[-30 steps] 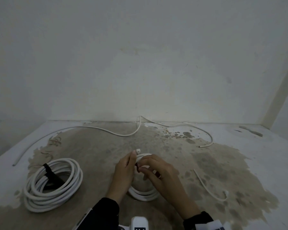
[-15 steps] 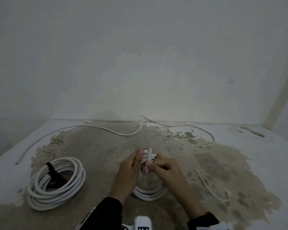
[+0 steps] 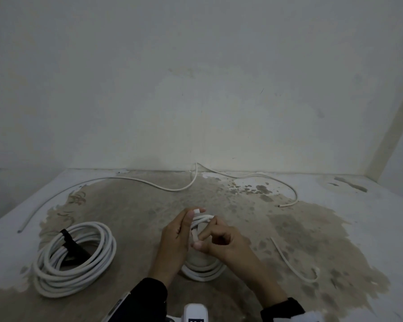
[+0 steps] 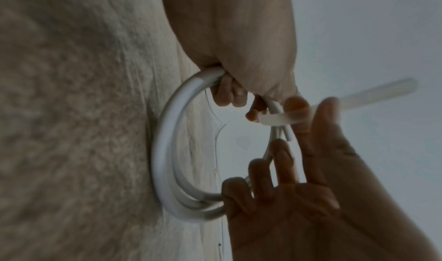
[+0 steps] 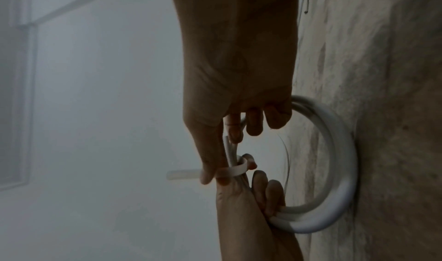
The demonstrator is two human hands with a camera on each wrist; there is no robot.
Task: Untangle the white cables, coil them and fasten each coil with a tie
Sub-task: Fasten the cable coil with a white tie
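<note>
A small white cable coil (image 3: pixel 204 271) stands on edge on the floor. My left hand (image 3: pixel 189 220) grips its top, fingers (image 4: pixel 224 93) curled round the strands. A white tie (image 3: pixel 195 228) loops round the bundled strands there, seen as a band (image 5: pixel 235 168) in the right wrist view. My right hand (image 3: pixel 203 238) pinches the tie between thumb and forefinger. The tie's free tail (image 4: pixel 382 89) sticks out past the right hand's fingers. A larger white coil (image 3: pixel 75 259) bound with a black tie (image 3: pixel 69 242) lies to the left.
A long loose white cable (image 3: pixel 149 182) runs along the foot of the back wall and ends at the right (image 3: pixel 289 204). A short white cable piece (image 3: pixel 289 261) lies to the right of my hands. The floor (image 3: pixel 126 217) is stained concrete.
The tie, which stood up from the coil's top half a second ago, is now bent round the strands. My right hand's fingers have moved down the near side with it.
</note>
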